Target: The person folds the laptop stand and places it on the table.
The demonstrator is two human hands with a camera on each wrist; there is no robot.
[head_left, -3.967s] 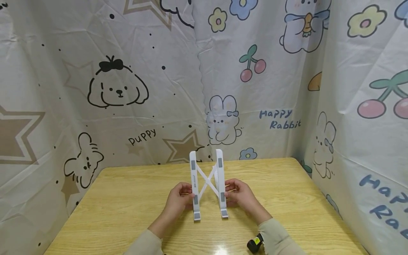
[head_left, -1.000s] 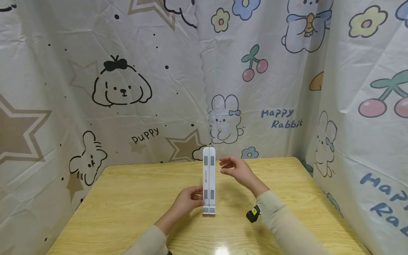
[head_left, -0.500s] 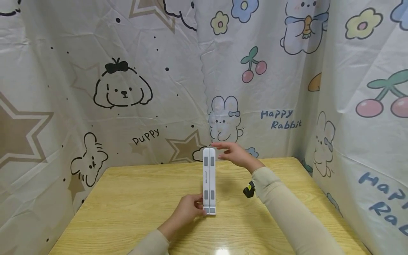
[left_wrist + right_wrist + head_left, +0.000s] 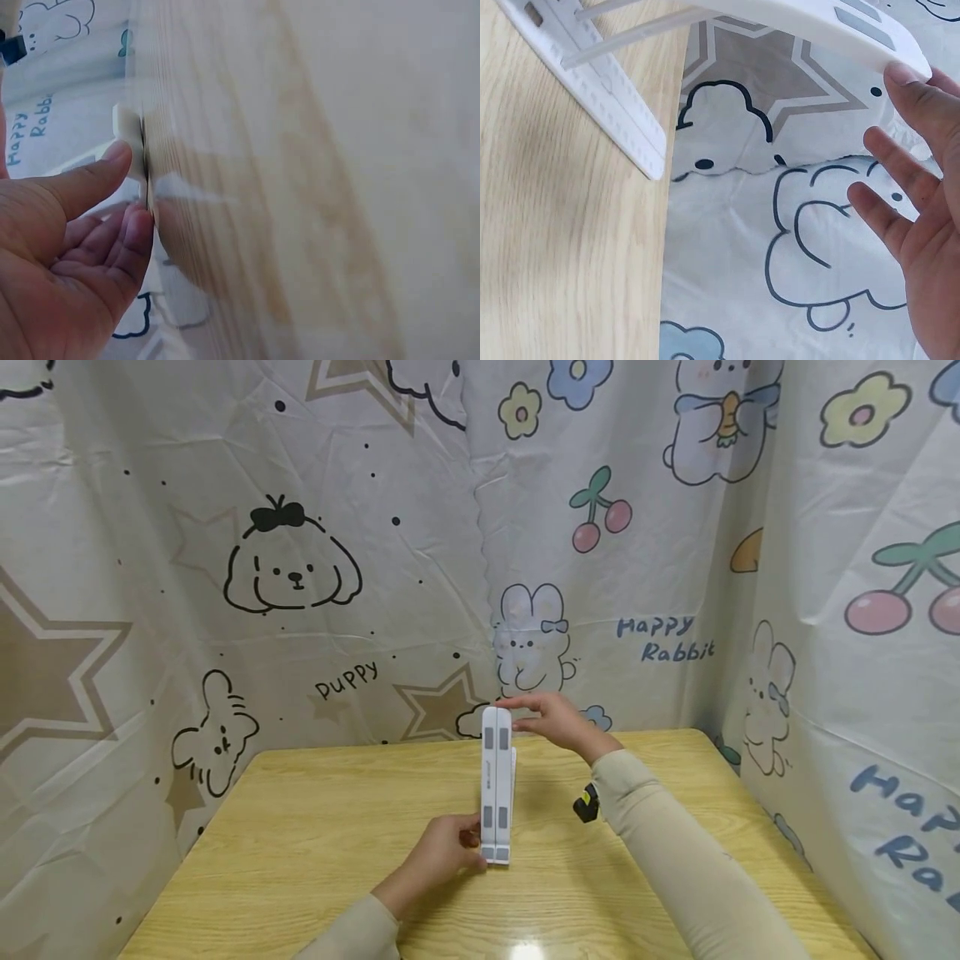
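A white folding laptop stand (image 4: 496, 785) with grey pads stands on the table, its two rails side by side and touching. My left hand (image 4: 444, 853) pinches its lower front end, the thumb near the lip. In the left wrist view, thumb and fingers of the left hand (image 4: 67, 247) meet the end of the stand (image 4: 129, 127) low against the tabletop. At the stand's top end, my right hand (image 4: 558, 722) grips with thumb and forefinger. The right wrist view shows the stand's raised arm, its struts and the base rail (image 4: 607, 105); the other fingers are spread apart.
A light wood table (image 4: 337, 827) carries the stand. Behind and to the right hangs a printed curtain (image 4: 420, 568), close to the table's back edge. A black device (image 4: 587, 803) is strapped at the right wrist.
The stand's rails, earlier spread apart with crossed struts, are now together. My right hand has gone from the right side up to the top end; my left has slid down to the lower end.
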